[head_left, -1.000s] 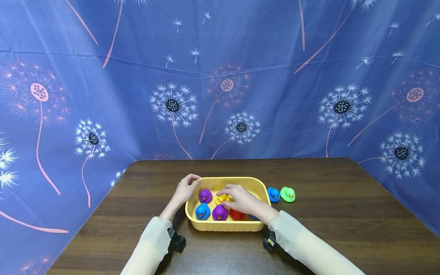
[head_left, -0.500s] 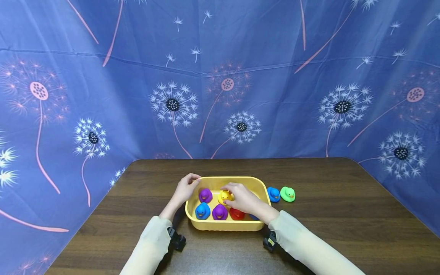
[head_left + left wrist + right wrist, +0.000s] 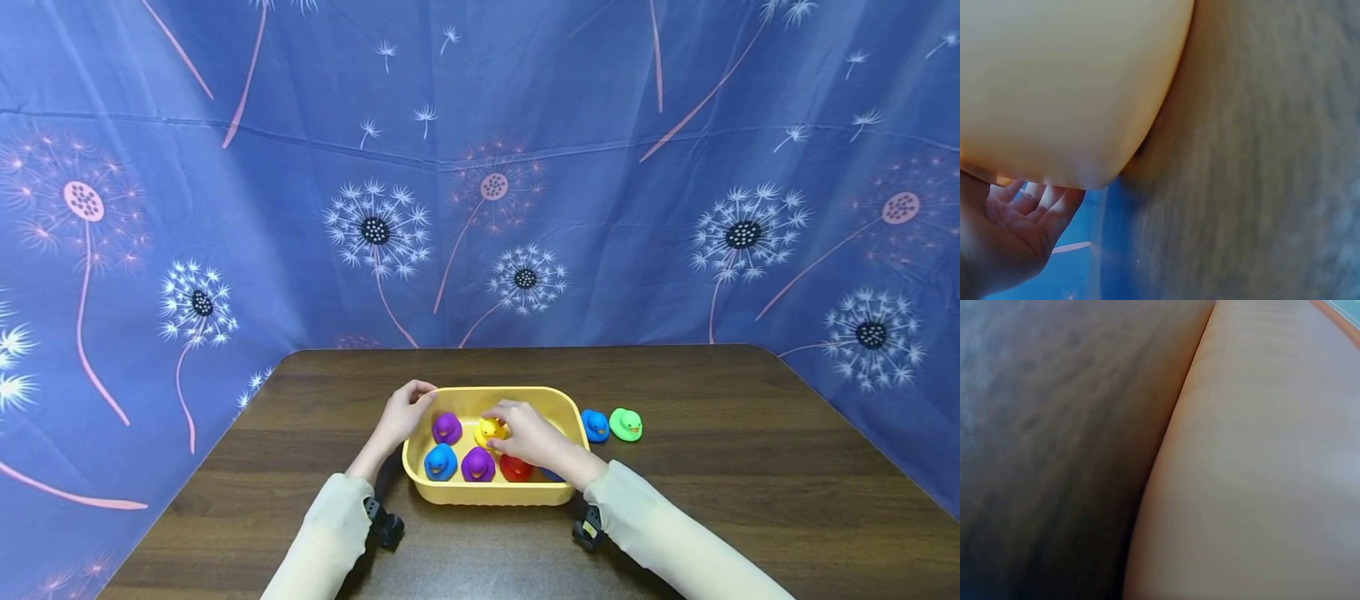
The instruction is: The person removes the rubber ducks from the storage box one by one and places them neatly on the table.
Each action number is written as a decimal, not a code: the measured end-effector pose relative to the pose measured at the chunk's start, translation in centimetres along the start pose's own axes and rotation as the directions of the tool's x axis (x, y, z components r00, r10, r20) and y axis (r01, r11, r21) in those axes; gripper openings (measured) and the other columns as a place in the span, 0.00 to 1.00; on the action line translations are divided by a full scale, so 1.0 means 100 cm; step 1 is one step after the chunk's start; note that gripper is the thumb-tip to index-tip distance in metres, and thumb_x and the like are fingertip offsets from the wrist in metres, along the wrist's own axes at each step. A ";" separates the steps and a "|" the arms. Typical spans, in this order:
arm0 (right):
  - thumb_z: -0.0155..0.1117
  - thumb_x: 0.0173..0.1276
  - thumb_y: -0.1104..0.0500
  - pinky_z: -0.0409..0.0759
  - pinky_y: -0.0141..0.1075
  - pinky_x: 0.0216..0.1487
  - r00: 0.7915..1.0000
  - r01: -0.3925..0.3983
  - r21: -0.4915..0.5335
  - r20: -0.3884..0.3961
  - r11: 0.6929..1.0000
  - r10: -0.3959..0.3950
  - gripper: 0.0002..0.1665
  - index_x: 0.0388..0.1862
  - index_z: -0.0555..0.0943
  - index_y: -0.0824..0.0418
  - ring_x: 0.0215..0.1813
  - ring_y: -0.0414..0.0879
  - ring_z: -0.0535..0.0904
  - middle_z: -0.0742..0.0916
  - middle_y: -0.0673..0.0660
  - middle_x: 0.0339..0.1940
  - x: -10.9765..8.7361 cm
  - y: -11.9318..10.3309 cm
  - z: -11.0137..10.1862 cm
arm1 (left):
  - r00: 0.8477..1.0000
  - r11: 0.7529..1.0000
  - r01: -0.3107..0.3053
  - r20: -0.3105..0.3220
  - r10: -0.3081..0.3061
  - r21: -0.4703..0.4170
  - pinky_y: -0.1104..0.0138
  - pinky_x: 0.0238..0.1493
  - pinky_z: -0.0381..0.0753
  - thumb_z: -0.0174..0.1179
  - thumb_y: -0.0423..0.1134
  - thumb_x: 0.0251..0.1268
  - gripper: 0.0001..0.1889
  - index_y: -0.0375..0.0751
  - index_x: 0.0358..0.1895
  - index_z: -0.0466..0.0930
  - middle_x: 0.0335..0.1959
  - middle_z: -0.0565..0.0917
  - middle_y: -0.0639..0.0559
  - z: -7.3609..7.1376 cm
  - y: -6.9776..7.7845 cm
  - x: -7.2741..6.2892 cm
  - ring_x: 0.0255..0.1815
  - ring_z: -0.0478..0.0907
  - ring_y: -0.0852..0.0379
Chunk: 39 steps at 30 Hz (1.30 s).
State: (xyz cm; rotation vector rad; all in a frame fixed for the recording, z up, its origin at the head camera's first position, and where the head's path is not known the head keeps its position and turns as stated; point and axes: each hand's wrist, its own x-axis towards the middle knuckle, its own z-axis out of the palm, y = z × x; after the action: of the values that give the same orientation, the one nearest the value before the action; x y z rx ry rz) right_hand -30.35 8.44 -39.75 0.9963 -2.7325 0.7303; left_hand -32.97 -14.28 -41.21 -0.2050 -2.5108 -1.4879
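Observation:
A yellow plastic tub (image 3: 495, 494) stands on the table with several rubber ducks inside. My left hand (image 3: 405, 412) holds its rim at the back left corner; in the left wrist view that hand (image 3: 1019, 240) has its fingers partly hidden behind the tub wall (image 3: 1066, 94). Inside the tub my right hand (image 3: 528, 433) has thumb and fingers around a yellow rubber duck (image 3: 489, 430). About it sit two purple ducks (image 3: 447, 428), a light blue duck (image 3: 440, 462) and a red duck (image 3: 516, 468). A dark blue duck (image 3: 552, 475) is mostly hidden under the right wrist.
Just right of the tub, a blue duck (image 3: 596, 426) and a green duck (image 3: 626, 424) sit on the brown wooden table (image 3: 720, 433). A blue dandelion-print cloth (image 3: 637, 275) hangs behind. The tub's outer wall (image 3: 1254, 475) fills much of the right wrist view.
The yellow duck has shifted slightly right and turned its face toward me, with my right hand moving along with it. The left hand stays at the tub's rim.

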 end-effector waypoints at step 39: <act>0.74 0.52 0.60 0.80 0.37 0.44 0.994 -0.016 0.067 -0.106 0.998 0.023 0.20 0.44 0.82 0.63 0.39 0.47 0.80 0.84 0.54 0.37 -0.004 0.005 -0.015 | 1.000 1.000 0.020 -0.001 -0.020 0.014 0.68 0.37 0.71 0.55 0.38 0.66 0.10 0.36 0.43 0.79 0.38 0.84 0.42 0.000 0.002 -0.001 0.37 0.76 0.55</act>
State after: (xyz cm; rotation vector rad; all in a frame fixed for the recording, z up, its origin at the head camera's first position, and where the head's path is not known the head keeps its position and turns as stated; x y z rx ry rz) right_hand -30.42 9.72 -38.71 0.9166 -2.6460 0.8568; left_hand -32.85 -14.17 -41.06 -0.1772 -2.5291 -1.4769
